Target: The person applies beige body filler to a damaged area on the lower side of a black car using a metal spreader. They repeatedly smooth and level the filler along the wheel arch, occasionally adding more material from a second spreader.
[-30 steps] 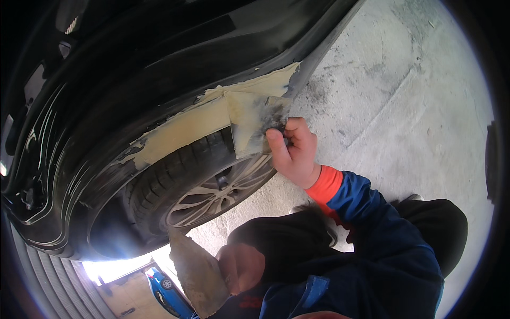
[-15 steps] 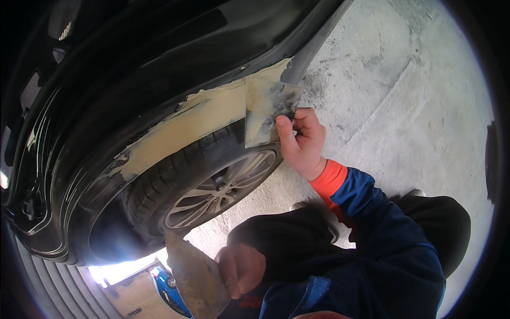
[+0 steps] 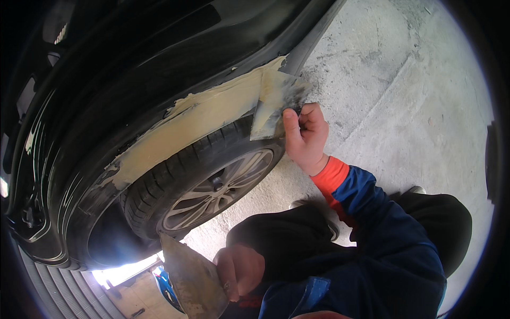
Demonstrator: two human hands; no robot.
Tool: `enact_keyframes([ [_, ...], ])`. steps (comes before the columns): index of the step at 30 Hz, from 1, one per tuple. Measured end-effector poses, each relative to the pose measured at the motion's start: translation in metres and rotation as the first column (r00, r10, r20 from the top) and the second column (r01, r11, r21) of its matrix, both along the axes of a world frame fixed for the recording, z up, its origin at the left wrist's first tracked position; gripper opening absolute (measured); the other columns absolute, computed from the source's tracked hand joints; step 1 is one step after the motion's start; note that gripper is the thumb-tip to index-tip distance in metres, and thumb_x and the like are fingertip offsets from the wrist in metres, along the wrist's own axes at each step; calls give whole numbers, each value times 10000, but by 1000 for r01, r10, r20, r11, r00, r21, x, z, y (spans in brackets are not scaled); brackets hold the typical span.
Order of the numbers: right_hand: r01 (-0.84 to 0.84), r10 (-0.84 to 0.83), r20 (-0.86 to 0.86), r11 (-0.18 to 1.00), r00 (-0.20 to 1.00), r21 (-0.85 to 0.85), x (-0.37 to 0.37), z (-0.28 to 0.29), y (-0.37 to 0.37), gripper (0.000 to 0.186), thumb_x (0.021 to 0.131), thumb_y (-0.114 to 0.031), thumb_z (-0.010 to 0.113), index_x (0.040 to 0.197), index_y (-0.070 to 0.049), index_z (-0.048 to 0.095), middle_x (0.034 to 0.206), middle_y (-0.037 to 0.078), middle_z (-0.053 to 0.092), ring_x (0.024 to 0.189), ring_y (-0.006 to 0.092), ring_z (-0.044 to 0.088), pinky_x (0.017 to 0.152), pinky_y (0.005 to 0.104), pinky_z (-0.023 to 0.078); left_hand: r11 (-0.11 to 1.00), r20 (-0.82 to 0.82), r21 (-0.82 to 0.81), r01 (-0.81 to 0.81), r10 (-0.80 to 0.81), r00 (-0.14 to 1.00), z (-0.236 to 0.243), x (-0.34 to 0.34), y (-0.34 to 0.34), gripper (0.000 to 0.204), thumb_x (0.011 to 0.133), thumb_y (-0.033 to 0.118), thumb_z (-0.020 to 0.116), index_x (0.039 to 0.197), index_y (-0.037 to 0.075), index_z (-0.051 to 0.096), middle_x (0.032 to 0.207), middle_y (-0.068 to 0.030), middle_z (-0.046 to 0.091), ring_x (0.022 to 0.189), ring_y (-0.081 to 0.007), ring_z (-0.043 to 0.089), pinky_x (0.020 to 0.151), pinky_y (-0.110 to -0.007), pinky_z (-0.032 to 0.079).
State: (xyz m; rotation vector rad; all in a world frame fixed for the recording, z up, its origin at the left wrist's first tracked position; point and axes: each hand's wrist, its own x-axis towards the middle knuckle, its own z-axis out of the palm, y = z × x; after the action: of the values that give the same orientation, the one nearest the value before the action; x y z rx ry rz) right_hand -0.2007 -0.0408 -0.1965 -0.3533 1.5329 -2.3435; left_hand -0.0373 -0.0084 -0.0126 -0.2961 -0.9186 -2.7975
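Pinched between the thumb and fingers of my right hand [image 3: 307,133] is a thin translucent putty spreader [image 3: 271,109], smeared with beige and dark grey. Its edge lies on the right end of the beige body filler [image 3: 196,117], which coats the wheel-arch edge of a black car [image 3: 149,69]. Lower down, my left hand [image 3: 240,271] grips a broad flat putty board [image 3: 192,279] stained with beige filler. The board is held tilted below the wheel, its upper corner near the tire.
Under the arch sits a black tire [image 3: 159,191] with a spoked silver rim [image 3: 226,186]. Pale concrete floor [image 3: 404,117] spreads to the right. My dark-trousered legs [image 3: 281,234] are folded close to the wheel. A blue car [image 3: 166,287] and a ribbed grey shutter [image 3: 58,287] show at lower left.
My right hand and the spreader have shifted slightly right and up along the filler, toward its right end. The left hand still holds the board in nearly the same place.
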Motion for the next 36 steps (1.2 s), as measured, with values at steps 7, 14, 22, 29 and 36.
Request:
enact_keyframes([
  [7,32,-34,86,999,996,24,-6,-15,-4,247,917,-122,704,844,-43,482,557,-13,458,523,39,360,469,225,322,1000,12,21,0,0,1000,4,-5,-3,274,981,143,583,1237,48,611,670,-82,573,486,-129,534,439,-236,485],
  [14,225,-218,66,968,974,-110,-34,2,23,169,1018,-124,545,876,-73,470,792,-34,542,723,2,424,565,190,334,999,-86,35,18,-15,996,-8,-2,0,254,966,126,601,1197,21,614,697,-103,590,489,-147,542,441,-250,493],
  [22,-770,916,73,373,394,-518,-31,124,78,292,1004,-231,573,773,-64,512,711,-33,487,662,48,434,599,246,382,986,137,-46,-157,162,977,-14,1,13,390,959,289,568,667,34,614,519,-81,562,368,-166,531,334,-270,457],
  [29,-893,957,-82,227,279,-389,-13,115,65,290,964,-251,655,781,-62,534,672,-27,526,658,39,450,571,237,386,988,-31,125,-92,96,995,-20,4,8,462,977,359,496,659,39,594,489,-64,517,347,-158,503,324,-249,440],
  [36,-442,365,-275,841,890,-313,-3,115,51,235,886,-126,737,862,-52,515,639,12,567,566,44,485,513,241,408,945,43,70,-319,317,948,0,21,15,385,915,335,624,660,48,605,536,-76,544,348,-165,498,332,-250,427],
])
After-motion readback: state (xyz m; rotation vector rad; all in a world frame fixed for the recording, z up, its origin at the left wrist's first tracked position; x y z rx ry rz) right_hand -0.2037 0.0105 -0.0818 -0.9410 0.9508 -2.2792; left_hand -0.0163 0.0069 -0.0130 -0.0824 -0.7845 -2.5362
